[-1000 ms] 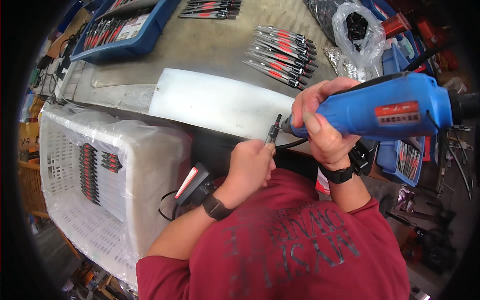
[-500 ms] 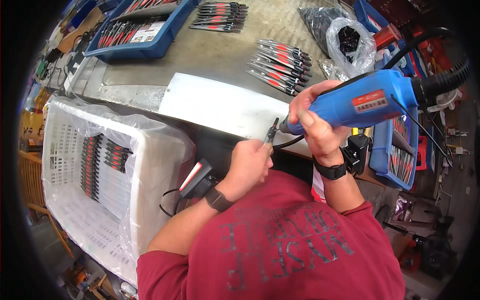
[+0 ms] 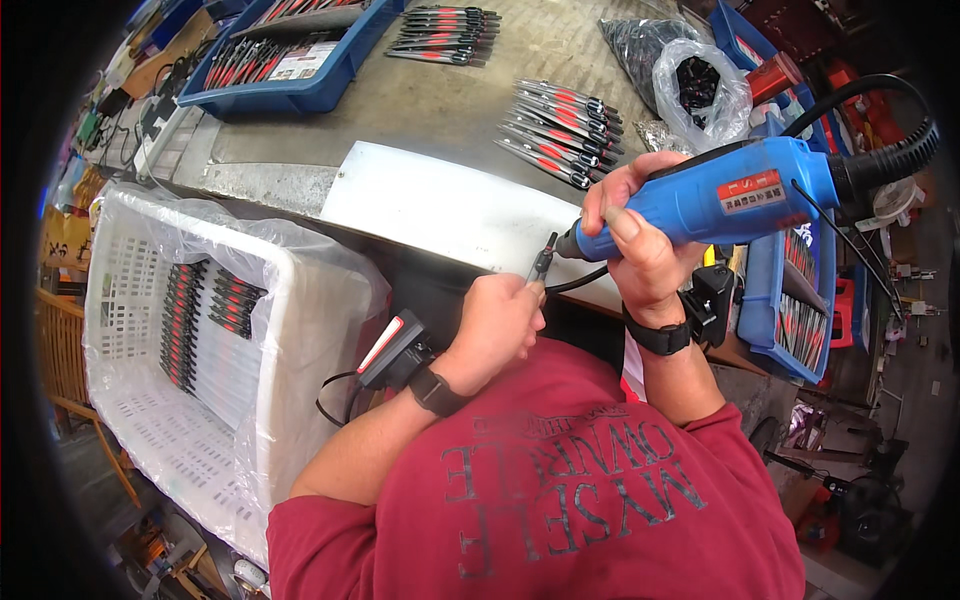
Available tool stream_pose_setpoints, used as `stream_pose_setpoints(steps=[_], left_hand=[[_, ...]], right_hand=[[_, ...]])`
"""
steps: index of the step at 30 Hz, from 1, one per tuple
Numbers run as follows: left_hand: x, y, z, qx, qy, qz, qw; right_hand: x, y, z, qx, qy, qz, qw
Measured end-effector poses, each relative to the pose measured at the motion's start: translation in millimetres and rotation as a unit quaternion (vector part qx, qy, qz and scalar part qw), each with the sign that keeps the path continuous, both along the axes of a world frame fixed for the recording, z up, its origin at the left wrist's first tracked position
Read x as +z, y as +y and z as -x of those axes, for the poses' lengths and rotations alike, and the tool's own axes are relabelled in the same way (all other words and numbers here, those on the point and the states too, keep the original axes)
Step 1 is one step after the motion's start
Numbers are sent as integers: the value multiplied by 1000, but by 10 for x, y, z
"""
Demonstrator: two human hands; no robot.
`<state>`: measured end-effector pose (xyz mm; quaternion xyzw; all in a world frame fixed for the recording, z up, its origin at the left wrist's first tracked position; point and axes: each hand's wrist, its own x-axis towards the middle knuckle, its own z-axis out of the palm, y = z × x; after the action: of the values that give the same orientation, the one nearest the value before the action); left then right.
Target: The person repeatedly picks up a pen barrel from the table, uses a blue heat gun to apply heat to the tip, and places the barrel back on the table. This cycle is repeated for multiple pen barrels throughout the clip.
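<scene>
My right hand (image 3: 650,240) is wrapped round a blue electric screwdriver (image 3: 712,198), whose dark nose points left. A thick black hose or cable runs from its rear. Closed just left of the nose, my left hand (image 3: 500,325) grips a slim grey pen-shaped tool (image 3: 541,264) with a black upper end. That end stands tilted right beside the nose; whether they touch I cannot tell. The tool's lower part is hidden in my fingers. Beyond my hands, a bundle of silver, red and black pen-shaped tools (image 3: 562,132) lies on the bench.
A white sheet (image 3: 430,210) lies at the bench's front edge. At left, a white plastic crate (image 3: 275,360) with a clear liner holds rows of similar tools. Blue bins (image 3: 310,98) stand far left and right. A clear bag (image 3: 735,100) of small black parts sits beyond the screwdriver.
The screwdriver has turned slightly about its length, so its red label shows more squarely. Both hands stay nearly in place, the grey tool still beside the nose.
</scene>
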<state>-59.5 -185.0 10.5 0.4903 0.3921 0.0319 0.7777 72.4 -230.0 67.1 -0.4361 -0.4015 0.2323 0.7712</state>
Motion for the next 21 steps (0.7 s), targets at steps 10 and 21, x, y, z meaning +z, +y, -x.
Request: stream_pose_setpoints(steps=[10,21], left_hand=[[-6,-7,0,4,-4,2,1000],[2,-18,-2,13,-10,1,1000]], right_hand=[[-35,6,-14,6,-15,15,1000],[-78,101,22,-33,-128,83,988]])
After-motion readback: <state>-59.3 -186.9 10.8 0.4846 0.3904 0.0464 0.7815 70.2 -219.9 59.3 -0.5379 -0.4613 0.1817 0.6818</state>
